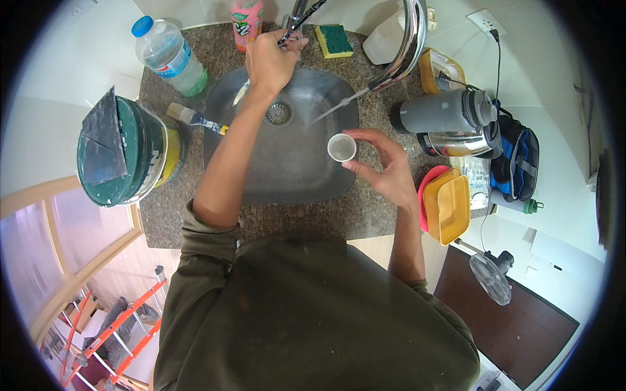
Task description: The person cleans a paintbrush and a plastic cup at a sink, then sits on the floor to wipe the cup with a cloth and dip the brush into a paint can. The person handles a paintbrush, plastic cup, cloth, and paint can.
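White cup (342, 148), pinched by its sides in the right hand (389, 166), presumably leaving its mouth clear; left hand (269, 64) near faucet (412, 40), grip unclear.

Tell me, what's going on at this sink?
A person's right hand holds a small white cup over the right side of the sink. Water runs from the faucet into the basin, missing the cup. The left hand reaches behind the basin, near the faucet's base; its exact grip is unclear.
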A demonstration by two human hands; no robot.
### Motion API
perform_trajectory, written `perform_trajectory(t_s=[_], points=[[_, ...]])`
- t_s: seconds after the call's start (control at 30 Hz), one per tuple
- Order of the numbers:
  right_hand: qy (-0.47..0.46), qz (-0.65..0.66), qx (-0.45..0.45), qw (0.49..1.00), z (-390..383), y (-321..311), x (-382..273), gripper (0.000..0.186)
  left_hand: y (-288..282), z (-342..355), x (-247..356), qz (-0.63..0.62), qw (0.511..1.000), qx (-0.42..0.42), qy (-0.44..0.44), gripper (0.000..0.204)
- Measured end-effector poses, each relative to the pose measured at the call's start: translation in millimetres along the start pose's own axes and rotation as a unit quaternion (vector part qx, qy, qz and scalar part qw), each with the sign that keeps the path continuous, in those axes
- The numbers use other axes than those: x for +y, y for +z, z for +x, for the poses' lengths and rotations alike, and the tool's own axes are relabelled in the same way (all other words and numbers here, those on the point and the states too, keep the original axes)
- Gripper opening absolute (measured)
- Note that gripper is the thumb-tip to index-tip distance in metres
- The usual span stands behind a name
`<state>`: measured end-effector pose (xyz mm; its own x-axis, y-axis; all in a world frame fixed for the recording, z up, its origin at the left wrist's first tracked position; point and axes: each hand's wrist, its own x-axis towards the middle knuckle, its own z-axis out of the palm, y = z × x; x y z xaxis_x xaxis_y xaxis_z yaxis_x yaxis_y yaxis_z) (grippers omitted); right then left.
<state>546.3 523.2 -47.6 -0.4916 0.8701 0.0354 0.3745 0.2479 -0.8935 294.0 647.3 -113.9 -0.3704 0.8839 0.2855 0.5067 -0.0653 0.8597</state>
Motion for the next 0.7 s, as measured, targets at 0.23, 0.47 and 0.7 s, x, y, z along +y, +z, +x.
perform_trajectory(t_s=[0.23, 0.47, 0.7], points=[[-0.012, 0.045, 0.001, 0.999, -2.0, -7.8, -25.5, 0.046, -13.8, -12.6, 8.1, 0.005, 0.999, 0.01, -0.045, 0.026], [0.033, -0.327, -0.161, 0.931, 27.3, 84.6, 120.9, 0.042, -108.1, -100.6, 26.1, 0.048, 0.991, -0.096, -0.075, 0.024], [0.064, -0.03, -0.158, 0.985, 48.0, 66.9, 56.1, 0.039, -256.7, -227.6, 69.0, -0.011, 0.98, -0.08, -0.18, 0.029]])
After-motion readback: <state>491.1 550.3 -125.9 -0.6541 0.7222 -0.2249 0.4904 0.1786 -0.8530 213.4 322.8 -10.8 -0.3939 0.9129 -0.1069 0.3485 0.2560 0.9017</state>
